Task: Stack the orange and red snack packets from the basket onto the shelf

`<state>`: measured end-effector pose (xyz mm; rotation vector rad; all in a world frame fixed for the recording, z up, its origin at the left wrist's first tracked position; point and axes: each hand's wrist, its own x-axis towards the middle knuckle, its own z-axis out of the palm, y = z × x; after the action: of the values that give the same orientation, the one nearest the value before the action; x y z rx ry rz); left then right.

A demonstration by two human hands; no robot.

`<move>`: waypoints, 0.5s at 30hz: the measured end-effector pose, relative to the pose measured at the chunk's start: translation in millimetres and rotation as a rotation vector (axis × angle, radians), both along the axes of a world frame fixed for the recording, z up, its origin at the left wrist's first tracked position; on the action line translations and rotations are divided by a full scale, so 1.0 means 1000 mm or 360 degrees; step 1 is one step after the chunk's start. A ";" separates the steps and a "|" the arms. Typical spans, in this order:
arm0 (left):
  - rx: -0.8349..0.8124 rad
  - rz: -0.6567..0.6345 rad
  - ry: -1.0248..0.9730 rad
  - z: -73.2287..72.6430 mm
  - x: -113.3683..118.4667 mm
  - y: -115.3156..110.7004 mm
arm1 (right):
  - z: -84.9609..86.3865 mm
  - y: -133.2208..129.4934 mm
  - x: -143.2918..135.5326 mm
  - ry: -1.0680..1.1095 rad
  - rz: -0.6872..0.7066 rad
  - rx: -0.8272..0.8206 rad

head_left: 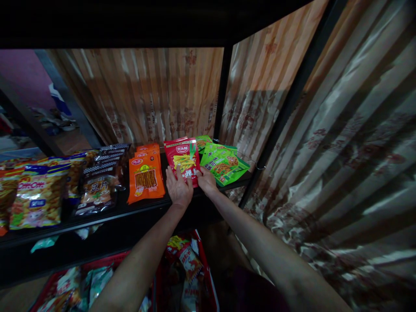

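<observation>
On the black shelf, a red snack packet [182, 149] with yellow sticks pictured on it leans upright between my two hands. My left hand [180, 188] lies against its lower front, fingers stretched out over the lower left part. At the lower right edge, my right hand [208, 181] pinches the packet with the thumb in front; its other fingers are partly hidden. Another red edge shows just behind the packet's top. Orange snack packets [146, 167] stand in a row to the left, and green packets [224, 162] lie fanned out to the right.
Dark clear-wrapped packets [97, 188] and yellow snack bags [39, 197] fill the shelf further left. Black posts [276, 125] and a low upper shelf [130, 26] frame the space. Below are red baskets [208, 271] with snack bags. Patterned curtains [351, 143] hang behind and at right.
</observation>
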<state>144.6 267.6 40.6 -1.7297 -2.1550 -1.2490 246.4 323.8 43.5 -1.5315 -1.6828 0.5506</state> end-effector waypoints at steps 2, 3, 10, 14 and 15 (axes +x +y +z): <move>-0.0034 -0.0032 0.0131 0.003 -0.001 0.000 | 0.000 0.001 -0.001 -0.0014 -0.0009 -0.0005; -0.0042 -0.0049 0.0166 0.003 -0.002 0.001 | 0.000 0.001 -0.001 -0.0012 -0.0004 -0.0006; 0.0123 -0.0132 0.0188 -0.008 -0.005 0.006 | 0.009 0.006 0.004 0.0017 0.0001 -0.0159; 0.0175 -0.0152 0.0163 -0.012 -0.005 0.007 | 0.020 0.018 0.002 0.0058 0.0003 -0.0247; 0.0175 -0.0153 0.0153 -0.012 -0.005 0.007 | 0.022 0.022 0.001 0.0084 0.0004 -0.0253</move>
<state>139.3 274.8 28.3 -1.8277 -1.9343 -1.2535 247.2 345.5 66.0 -1.6120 -1.6336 0.7351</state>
